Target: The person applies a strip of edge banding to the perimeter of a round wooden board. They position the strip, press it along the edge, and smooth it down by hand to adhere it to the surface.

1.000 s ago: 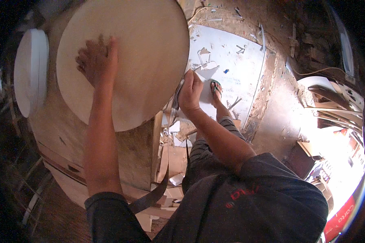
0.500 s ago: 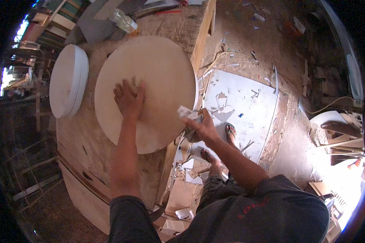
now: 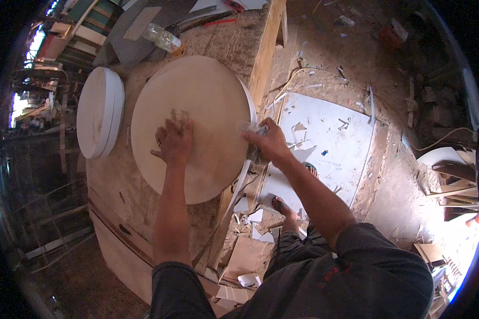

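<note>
A large round wooden board (image 3: 207,85) with a pale face and a white rim lies on the workbench. On its face, left of the middle, rests my left hand (image 3: 175,142), fingers spread and holding nothing. My right hand (image 3: 274,142) is at the board's right edge, closed on a crumpled whitish rag (image 3: 254,129). The rag touches or nearly touches the rim; motion blurs it, so I cannot tell which.
Left of the board stand two stacked white-edged discs (image 3: 98,114). A clear plastic bottle (image 3: 164,38) lies at the far side of the wooden workbench (image 3: 127,199). Right of the bench, a white sheet (image 3: 338,133) littered with offcuts covers part of the floor, with a cable (image 3: 298,72) beyond.
My right hand has moved the rag up along the board's right edge, closer to the rim. My left hand's fingers have spread differently on the board. The whole view has shifted slightly.
</note>
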Motion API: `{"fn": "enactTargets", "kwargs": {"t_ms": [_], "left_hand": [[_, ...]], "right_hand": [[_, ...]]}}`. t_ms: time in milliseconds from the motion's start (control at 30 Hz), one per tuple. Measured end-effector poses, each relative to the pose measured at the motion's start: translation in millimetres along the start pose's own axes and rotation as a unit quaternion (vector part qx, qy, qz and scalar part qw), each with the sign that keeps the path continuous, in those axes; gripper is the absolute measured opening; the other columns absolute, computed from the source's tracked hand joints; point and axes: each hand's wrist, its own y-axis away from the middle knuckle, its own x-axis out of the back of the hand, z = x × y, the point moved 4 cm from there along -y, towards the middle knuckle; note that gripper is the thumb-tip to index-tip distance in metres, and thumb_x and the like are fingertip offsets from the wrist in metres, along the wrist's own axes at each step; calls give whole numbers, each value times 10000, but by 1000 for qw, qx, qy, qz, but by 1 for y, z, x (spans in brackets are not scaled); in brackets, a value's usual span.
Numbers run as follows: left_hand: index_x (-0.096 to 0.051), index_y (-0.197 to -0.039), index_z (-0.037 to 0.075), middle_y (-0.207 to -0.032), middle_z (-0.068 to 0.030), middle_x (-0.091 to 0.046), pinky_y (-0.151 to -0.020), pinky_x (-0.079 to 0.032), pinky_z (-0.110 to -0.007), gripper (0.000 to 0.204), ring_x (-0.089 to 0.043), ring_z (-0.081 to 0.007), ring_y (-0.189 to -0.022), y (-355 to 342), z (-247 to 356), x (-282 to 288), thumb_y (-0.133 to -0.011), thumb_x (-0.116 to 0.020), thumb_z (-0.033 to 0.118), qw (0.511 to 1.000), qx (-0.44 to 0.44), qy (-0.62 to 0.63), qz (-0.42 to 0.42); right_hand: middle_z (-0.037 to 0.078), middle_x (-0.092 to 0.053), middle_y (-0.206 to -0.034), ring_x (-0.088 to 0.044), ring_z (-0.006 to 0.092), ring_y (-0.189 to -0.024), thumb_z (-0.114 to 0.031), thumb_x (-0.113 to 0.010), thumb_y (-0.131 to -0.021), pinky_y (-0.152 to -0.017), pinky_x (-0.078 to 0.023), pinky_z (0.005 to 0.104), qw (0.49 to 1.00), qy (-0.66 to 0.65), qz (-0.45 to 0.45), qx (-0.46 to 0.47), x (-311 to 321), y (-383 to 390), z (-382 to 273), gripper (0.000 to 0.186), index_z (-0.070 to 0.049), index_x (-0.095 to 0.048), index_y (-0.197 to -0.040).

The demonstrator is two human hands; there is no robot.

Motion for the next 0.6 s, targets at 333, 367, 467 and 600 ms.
{"fn": "enactTargets", "kwargs": {"t_ms": [333, 367, 467, 600], "left_hand": [[-357, -1610, 206, -1670, -156, -286, -1150, -92, -788, 924, -221, -370, -1563, -6, -18, -10, -898, -551, 761, 988, -140, -32, 62], [-359, -1609, 213, -1673, -147, -286, -1150, -94, -788, 916, -220, -368, -1563, -8, -28, -14, -898, -559, 755, 981, -173, -45, 77], [-365, -1607, 236, -1681, -121, -287, -1150, -102, -788, 896, -218, -362, -1565, 1, -17, -18, -897, -585, 736, 968, -233, -25, 87], [-376, -1600, 217, -1690, -138, -259, -1162, -127, -768, 909, -193, -375, -1571, 21, -8, -1, -882, -618, 719, 957, -268, 44, 98]], "right_hand": [[174, -716, -1070, -705, 249, -920, -373, -909, -718, -834, -576, 380, 995, 84, -24, 47, 18, -73, -28, 784, 91, -613, -1276], [173, -716, -1075, -704, 251, -925, -378, -913, -715, -838, -576, 381, 996, 67, -42, 39, 14, -74, -32, 796, 89, -610, -1284], [166, -734, -1029, -724, 250, -841, -420, -909, -717, -744, -596, 373, 995, 64, -40, 63, 25, -72, -34, 657, 8, -666, -1153], [109, -704, -987, -702, 176, -831, -287, -815, -851, -697, -592, 322, 991, -101, -77, 38, 64, -58, -21, 396, -30, -642, -1097]]}}
